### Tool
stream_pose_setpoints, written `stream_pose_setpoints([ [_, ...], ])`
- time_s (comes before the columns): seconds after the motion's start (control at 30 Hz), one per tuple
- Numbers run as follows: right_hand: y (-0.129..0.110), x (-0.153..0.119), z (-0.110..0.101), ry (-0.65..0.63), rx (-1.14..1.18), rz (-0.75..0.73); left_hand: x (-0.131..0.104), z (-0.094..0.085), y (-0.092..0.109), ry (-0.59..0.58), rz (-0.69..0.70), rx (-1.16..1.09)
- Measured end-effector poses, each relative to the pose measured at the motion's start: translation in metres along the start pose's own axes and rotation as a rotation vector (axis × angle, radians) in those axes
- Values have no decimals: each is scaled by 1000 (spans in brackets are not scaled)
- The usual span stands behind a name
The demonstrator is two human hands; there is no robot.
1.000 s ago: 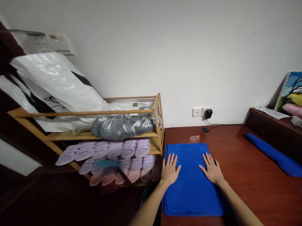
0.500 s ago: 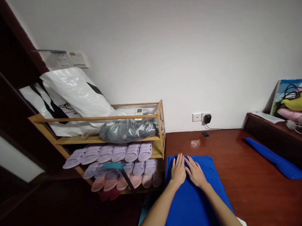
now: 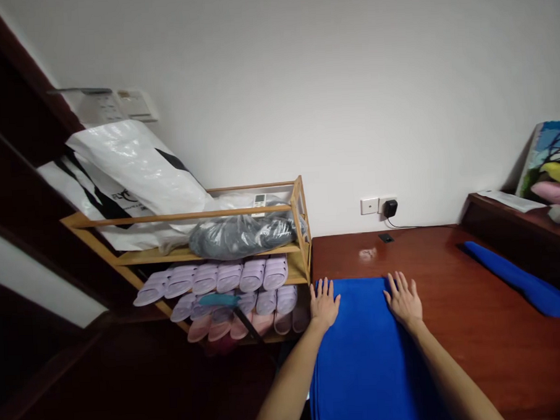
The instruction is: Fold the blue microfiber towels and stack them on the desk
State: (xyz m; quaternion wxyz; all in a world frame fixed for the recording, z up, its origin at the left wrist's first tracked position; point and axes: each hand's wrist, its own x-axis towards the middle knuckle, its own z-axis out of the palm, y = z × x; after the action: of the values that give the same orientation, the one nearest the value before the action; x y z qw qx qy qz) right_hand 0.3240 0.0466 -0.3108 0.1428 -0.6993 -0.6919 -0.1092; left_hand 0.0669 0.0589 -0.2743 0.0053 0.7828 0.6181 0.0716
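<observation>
A folded blue cloth [image 3: 363, 349] lies flat on the reddish-brown wooden table [image 3: 455, 301], its far edge a little short of the wall. My left hand [image 3: 324, 305] rests palm down on the cloth's far left corner, fingers spread. On the far right corner, my right hand [image 3: 404, 300] lies flat in the same way, partly over the bare wood. Between the two hands the cloth looks smooth. Layered folds show along its left side. The near end runs out of view at the bottom.
Left of the table stands a wooden shoe rack [image 3: 304, 234] with lilac slippers [image 3: 230, 277], a plastic-wrapped grey bundle [image 3: 244, 236] and a white bag [image 3: 139, 173]. A long blue fabric piece [image 3: 519, 280] lies at right beside a raised ledge [image 3: 494, 225]. A black plug [image 3: 390, 208] sits in the wall.
My hands have moved apart, from side by side at the middle of the cloth's far end to its two far corners. The view has shifted slightly.
</observation>
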Motion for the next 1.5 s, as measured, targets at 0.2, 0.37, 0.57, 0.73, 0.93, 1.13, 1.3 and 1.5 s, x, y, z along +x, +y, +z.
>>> stream_pose_setpoints([
  [0.2,-41,-78,-23,-24,100,-69,-76,-5,26,67,238,-77],
  [0.37,-35,-127,-25,-95,143,-116,-133,3,19,67,219,-143],
  [0.57,-39,-142,-43,-64,113,-127,-153,-8,28,51,198,-139],
  [0.73,-41,-187,-44,-65,142,-169,-198,2,33,69,114,-140],
  [0.93,-29,-164,-55,-178,197,-208,-184,-3,31,37,151,-141],
  [1.13,-36,-171,-55,-107,185,-159,-189,2,36,88,121,-109],
  [1.3,-46,-192,-44,-71,192,-164,-205,17,31,137,140,-87],
  [1.5,-39,-149,-46,-149,229,-196,-169,15,29,65,110,-123],
])
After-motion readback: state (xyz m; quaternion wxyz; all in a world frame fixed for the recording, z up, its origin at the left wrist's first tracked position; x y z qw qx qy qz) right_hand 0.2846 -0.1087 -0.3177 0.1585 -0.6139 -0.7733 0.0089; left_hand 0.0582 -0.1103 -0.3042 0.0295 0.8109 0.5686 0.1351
